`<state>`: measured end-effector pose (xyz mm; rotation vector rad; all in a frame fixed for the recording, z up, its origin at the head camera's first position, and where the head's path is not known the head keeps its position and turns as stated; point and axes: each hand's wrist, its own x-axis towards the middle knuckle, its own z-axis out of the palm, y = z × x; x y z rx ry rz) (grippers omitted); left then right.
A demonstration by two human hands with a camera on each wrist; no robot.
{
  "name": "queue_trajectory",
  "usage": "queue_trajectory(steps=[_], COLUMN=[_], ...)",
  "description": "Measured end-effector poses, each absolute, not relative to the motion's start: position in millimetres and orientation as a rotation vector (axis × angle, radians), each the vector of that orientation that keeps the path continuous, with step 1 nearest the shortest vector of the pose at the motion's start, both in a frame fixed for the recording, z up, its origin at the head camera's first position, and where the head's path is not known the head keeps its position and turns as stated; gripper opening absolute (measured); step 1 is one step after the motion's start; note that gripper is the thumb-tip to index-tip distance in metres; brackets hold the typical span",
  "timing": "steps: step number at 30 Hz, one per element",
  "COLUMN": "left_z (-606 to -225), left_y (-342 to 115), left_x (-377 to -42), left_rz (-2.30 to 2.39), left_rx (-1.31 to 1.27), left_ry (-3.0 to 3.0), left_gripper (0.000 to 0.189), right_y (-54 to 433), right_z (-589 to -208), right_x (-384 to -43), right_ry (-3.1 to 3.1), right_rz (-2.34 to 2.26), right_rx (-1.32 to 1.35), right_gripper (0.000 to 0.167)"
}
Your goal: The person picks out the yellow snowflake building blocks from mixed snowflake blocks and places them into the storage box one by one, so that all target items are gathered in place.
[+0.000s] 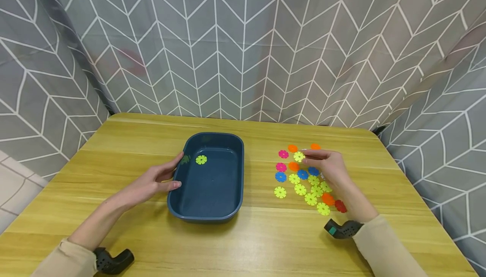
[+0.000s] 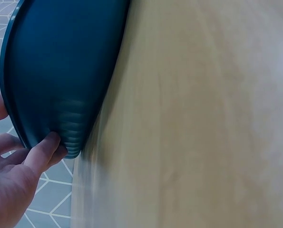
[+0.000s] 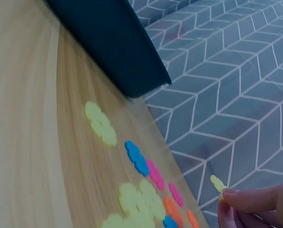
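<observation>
A dark blue plastic tub (image 1: 212, 201) stands on the table with one yellow-green snowflake disc (image 1: 201, 160) lying inside. My left hand (image 1: 161, 176) grips the tub's left side, thumb over the rim and fingers against the outer wall, as the left wrist view also shows. In my right hand (image 1: 328, 165) another yellow snowflake disc (image 1: 299, 157) is pinched between thumb and fingertips, raised over the scattered pieces. The right wrist view shows this pinched disc (image 3: 218, 183) held above the table.
Right of the tub lie several loose discs: yellow (image 1: 280, 192), blue (image 1: 281, 177), pink (image 1: 281, 167), orange (image 1: 294, 166) and red (image 1: 340, 206). A grey curtain (image 1: 243, 49) with white chevrons hangs behind the wooden table (image 1: 262, 243). Black wrist devices (image 1: 343, 229) sit at both cuffs.
</observation>
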<state>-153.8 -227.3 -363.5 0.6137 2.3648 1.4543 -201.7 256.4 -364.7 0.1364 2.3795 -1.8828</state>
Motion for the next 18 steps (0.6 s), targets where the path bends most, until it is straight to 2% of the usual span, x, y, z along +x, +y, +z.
queue_trajectory(steps=[18], left_z=[-364], left_y=[-229], left_x=[-155], left_rz=[1.458], left_rx=[0.607], left_ry=[2.352], left_gripper=[0.08], right_y=[214], right_z=[-366], right_x=[-198], right_ry=[2.409], right_rz=[-1.802], right_rx=[-0.001], right_gripper=[0.036])
